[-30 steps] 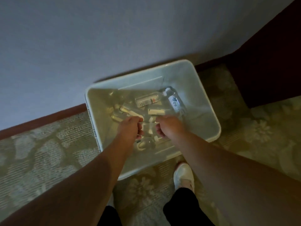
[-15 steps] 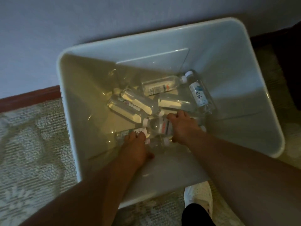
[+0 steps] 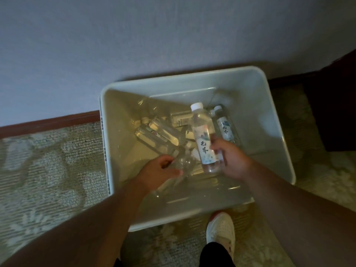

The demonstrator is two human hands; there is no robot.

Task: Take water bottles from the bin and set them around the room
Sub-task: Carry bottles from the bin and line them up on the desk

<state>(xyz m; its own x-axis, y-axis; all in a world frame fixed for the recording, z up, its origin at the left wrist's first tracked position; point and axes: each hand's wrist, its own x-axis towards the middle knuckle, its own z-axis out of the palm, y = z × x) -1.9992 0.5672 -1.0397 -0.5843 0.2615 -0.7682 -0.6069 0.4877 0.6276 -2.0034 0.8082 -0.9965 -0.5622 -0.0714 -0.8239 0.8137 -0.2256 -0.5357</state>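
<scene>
A white plastic bin (image 3: 269,120) stands on the carpet against the wall, with several clear water bottles (image 3: 159,132) lying on its bottom. My right hand (image 3: 231,160) grips a labelled water bottle (image 3: 204,139) with a white cap, lifted inside the bin with its cap pointing away from me. My left hand (image 3: 158,172) curls round a second clear bottle (image 3: 185,164) low in the bin; that bottle is blurred. Another labelled bottle (image 3: 224,126) lies at the right of the pile.
The grey wall with a brown skirting board (image 3: 48,124) runs behind the bin. Dark furniture (image 3: 333,105) stands at the right. Patterned carpet (image 3: 48,170) covers the floor. My white shoe (image 3: 220,230) is just in front of the bin.
My right hand has raised a labelled bottle off the pile. My left hand has closed on another bottle. The view has pulled back from the bin.
</scene>
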